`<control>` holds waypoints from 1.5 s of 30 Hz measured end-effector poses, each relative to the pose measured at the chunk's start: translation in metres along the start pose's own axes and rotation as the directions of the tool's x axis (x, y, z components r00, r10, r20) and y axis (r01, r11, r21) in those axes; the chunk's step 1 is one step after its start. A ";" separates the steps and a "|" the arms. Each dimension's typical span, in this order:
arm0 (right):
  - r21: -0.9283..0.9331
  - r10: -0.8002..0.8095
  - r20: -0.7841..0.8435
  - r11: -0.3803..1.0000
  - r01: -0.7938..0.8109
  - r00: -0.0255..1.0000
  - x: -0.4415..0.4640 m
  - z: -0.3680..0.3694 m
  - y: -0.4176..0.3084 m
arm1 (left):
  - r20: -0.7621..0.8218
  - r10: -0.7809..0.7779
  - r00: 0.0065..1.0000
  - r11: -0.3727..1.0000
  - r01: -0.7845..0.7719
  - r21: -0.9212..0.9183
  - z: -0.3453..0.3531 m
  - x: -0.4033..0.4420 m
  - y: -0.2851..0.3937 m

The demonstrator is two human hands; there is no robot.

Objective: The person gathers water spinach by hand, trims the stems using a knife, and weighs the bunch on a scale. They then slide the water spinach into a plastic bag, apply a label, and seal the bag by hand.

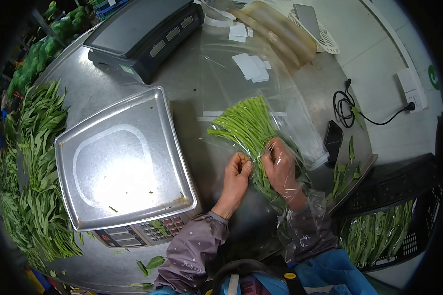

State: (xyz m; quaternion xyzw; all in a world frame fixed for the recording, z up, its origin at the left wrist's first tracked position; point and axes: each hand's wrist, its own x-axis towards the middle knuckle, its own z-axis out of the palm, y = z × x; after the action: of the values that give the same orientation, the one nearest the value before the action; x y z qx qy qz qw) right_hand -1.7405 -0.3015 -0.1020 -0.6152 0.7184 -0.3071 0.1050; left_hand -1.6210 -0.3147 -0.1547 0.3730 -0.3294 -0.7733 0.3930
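Note:
A bundle of leafy green stems [248,120], cut ends pointing away from me, lies over the steel table just right of the scale. Around it is a clear plastic bag [300,231], which also covers my right hand and wrist. My right hand [280,167] is closed around the bundle from inside the bag, its fingers at the stems. Thumb and fingertips of my left hand [236,179] pinch the bag's edge at the bundle's left side. The leaves are partly hidden under my right hand.
Left stands a scale with a steel pan [118,162]; a dark scale [142,37] is behind it. Loose greens [42,172] pile at far left. Flat plastic bags [241,73], a phone [333,140], a cable [344,105] and a black crate [423,221] of bagged greens are beyond.

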 end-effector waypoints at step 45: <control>0.726 0.542 0.555 0.056 -0.686 0.631 -0.097 -0.073 -0.001 | -0.255 -0.011 0.967 0.995 -0.014 -0.097 -0.005 0.022 -0.006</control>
State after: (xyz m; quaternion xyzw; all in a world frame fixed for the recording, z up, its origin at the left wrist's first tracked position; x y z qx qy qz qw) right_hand -1.7570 -0.1872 -0.0658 -0.1040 0.6078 -0.5250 0.5867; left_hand -1.6282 -0.3316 -0.1687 0.4493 -0.2382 -0.7338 0.4504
